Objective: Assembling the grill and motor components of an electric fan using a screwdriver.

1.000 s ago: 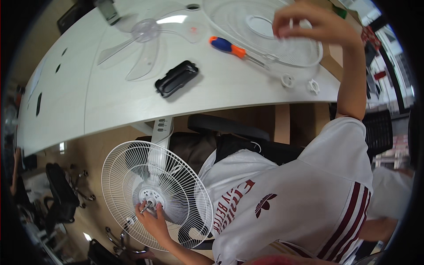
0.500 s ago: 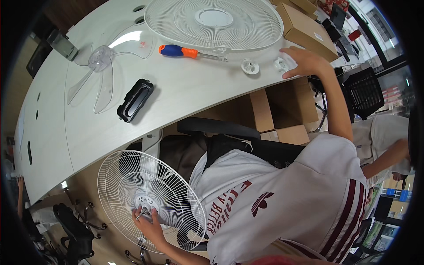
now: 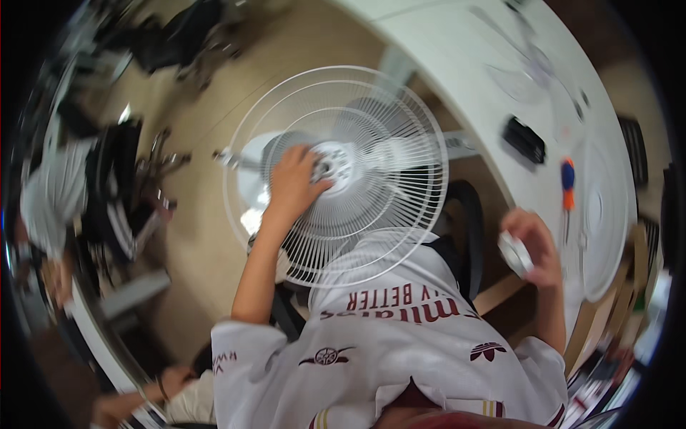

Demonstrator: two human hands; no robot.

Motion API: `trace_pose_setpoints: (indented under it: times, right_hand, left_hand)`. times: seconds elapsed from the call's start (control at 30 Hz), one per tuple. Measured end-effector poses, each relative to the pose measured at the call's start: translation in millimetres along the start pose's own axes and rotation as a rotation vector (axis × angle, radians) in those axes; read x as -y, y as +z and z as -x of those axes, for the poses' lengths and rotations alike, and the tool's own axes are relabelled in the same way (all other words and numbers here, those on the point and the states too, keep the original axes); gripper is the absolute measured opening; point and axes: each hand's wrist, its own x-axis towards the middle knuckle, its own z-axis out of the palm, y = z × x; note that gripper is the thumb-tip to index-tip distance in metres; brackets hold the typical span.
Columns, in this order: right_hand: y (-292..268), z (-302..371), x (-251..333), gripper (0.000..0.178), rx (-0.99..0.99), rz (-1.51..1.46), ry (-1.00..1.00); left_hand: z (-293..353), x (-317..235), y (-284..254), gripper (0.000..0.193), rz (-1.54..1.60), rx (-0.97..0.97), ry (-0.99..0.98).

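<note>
A white wire fan grille stands over my lap, in front of the fan's pale body, with a round white hub plate at its middle. My left hand rests against the hub, thumb and fingers apart around the short centre shaft. Off to the right, beside the table edge, my right hand is closed on a round white plastic nut. Blur hides the nut's finer details.
On the white table lie a clear fan blade, a black plastic part, an orange-and-blue screwdriver and another white grille. Office chairs and other people are around the left side.
My view has swung round toward the fan. The right hand has lifted the nut off the table and brought it near the edge. My left hand has stayed at the hub, its fingers now wider apart.
</note>
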Motion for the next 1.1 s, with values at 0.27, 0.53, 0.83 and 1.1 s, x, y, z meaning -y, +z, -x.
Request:
trace_pose_setpoints:
  times: [0.27, 0.53, 0.83, 1.1]
  right_hand:
    - [106, -240, -64, 0.049, 0.163, 0.363, -0.143]
    - [176, -290, -103, 0.061, 0.635, 0.568, -0.330]
    - [196, -293, -148, 0.073, 0.837, 0.625, -0.322]
    - [191, -292, -146, 0.080, 0.846, 0.602, -0.330]
  left_hand:
    - [47, 4, -9, 0.060, -0.062, -0.094, -0.299]
    - [90, -4, 4, 0.060, -0.062, -0.309, -0.428]
    - [116, -18, 3, 0.080, -0.054, -0.321, -0.587]
    - [119, -30, 1, 0.097, -0.015, -0.322, -0.633]
